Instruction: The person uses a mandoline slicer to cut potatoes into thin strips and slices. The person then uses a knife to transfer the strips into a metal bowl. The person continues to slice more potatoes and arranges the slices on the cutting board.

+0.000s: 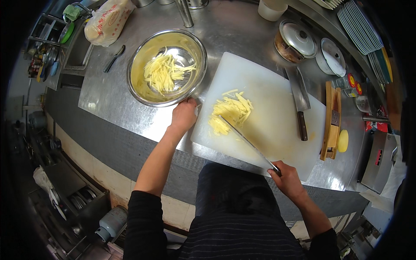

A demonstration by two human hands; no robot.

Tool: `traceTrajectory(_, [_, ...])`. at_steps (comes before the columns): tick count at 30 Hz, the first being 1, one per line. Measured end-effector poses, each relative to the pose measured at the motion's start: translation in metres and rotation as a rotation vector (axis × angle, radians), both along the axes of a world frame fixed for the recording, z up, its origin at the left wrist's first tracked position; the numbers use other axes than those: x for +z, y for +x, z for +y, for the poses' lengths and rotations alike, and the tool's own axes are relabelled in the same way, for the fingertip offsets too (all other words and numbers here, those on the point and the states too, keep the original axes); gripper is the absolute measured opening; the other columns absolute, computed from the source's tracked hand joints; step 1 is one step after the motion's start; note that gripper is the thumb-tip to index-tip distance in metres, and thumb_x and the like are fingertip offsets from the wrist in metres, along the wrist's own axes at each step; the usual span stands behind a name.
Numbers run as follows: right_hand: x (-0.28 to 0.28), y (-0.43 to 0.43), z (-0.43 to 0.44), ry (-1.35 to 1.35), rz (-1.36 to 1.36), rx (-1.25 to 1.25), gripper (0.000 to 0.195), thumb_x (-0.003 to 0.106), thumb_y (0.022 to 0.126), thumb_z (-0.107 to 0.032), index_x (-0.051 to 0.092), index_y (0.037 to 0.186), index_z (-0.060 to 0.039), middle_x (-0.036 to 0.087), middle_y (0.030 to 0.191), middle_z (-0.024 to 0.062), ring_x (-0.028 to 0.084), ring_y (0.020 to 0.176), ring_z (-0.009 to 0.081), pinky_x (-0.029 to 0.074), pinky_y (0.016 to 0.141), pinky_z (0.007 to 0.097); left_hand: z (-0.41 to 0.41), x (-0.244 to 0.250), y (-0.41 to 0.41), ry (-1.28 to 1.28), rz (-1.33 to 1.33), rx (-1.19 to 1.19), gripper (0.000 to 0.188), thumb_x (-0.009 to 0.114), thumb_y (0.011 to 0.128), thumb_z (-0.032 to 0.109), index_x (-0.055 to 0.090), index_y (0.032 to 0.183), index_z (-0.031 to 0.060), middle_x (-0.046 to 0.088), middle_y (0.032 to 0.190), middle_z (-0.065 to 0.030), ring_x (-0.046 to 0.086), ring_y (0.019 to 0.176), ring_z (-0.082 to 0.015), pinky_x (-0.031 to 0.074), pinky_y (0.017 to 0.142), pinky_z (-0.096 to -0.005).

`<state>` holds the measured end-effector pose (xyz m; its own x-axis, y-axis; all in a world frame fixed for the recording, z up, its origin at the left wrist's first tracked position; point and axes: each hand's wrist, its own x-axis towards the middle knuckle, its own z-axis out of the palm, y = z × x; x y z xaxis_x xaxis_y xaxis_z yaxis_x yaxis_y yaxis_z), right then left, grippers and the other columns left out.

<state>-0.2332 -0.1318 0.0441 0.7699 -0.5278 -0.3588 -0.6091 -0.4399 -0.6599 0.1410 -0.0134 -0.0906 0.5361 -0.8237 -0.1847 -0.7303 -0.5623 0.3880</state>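
My right hand (286, 178) grips the dark handle of a knife (248, 141), its blade seen nearly edge-on. The blade's far end meets a pile of pale yellow shreds (232, 110), which look like potato, on the white cutting board (273, 87). My left hand (184, 113) is curled against the near rim of a steel mixing bowl (131, 87). Its fingertips are hidden, and a small whitish bit shows beside it, so its hold is unclear. More shreds (164, 71) lie inside the bowl.
A cleaver (297, 89) lies across the board's right side. Beyond it are a wooden slicer (331, 123) and a peeled potato (343, 140). Lidded pots (294, 40) stand at the back right. A spoon (113, 59) and a plastic bag (109, 22) lie left of the bowl.
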Motion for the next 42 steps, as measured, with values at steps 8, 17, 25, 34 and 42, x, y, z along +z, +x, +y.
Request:
traceTrajectory(8, [0.005, 0.003, -0.006, -0.026, -0.026, 0.003, 0.024, 0.073, 0.084, -0.014, 0.062, 0.102, -0.0015, 0.067, 0.082, 0.0169, 0.068, 0.072, 0.0313, 0.053, 0.063, 0.0367, 0.021, 0.018, -0.018, -0.329, 0.193, 0.238, 0.016, 0.06, 0.081, -0.006, 0.058, 0.096, -0.0002, 0.065, 0.095, -0.0147, 0.065, 0.079, -0.0267, 0.052, 0.068, -0.0368])
traceTrajectory(17, [0.016, -0.002, -0.032, -0.184, -0.065, 0.068, 0.028, 0.076, 0.08, -0.011, 0.063, 0.103, -0.0026, 0.069, 0.09, 0.0137, 0.071, 0.078, 0.0281, 0.056, 0.067, 0.0347, 0.037, 0.019, -0.057, -0.418, 0.233, 0.228, 0.031, 0.069, 0.08, -0.004, 0.064, 0.109, 0.0044, 0.063, 0.092, -0.0097, 0.062, 0.07, -0.0194, 0.05, 0.061, -0.0297])
traceTrajectory(25, [0.023, -0.003, -0.053, -0.44, -0.08, 0.252, 0.029, 0.077, 0.078, -0.011, 0.063, 0.103, -0.0067, 0.064, 0.077, 0.008, 0.065, 0.064, 0.0272, 0.052, 0.056, 0.0351, 0.02, 0.013, -0.065, -0.516, 0.246, 0.14, 0.019, 0.068, 0.083, -0.002, 0.067, 0.102, 0.0026, 0.07, 0.087, -0.0104, 0.065, 0.073, -0.0181, 0.053, 0.066, -0.0288])
traceTrajectory(34, [0.035, 0.014, -0.089, -0.72, -0.14, 0.505, 0.029, 0.071, 0.074, -0.01, 0.063, 0.102, -0.0096, 0.053, 0.069, 0.0034, 0.058, 0.061, 0.0213, 0.046, 0.053, 0.0342, -0.029, 0.095, -0.12, -0.526, 0.247, -0.201, 0.038, 0.069, 0.088, 0.019, 0.058, 0.122, 0.0082, 0.055, 0.123, -0.0143, 0.047, 0.121, -0.0325, 0.041, 0.1, -0.044])
traceTrajectory(42, [0.042, 0.025, -0.097, -0.865, -0.191, 0.664, 0.034, 0.065, 0.07, -0.011, 0.062, 0.104, -0.0102, 0.051, 0.072, -0.0002, 0.056, 0.064, 0.0151, 0.042, 0.053, 0.0294, -0.05, 0.061, -0.13, -0.488, 0.104, -0.318, 0.046, 0.069, 0.069, 0.003, 0.065, 0.115, 0.011, 0.053, 0.125, -0.0112, 0.043, 0.125, -0.0359, 0.034, 0.105, -0.0471])
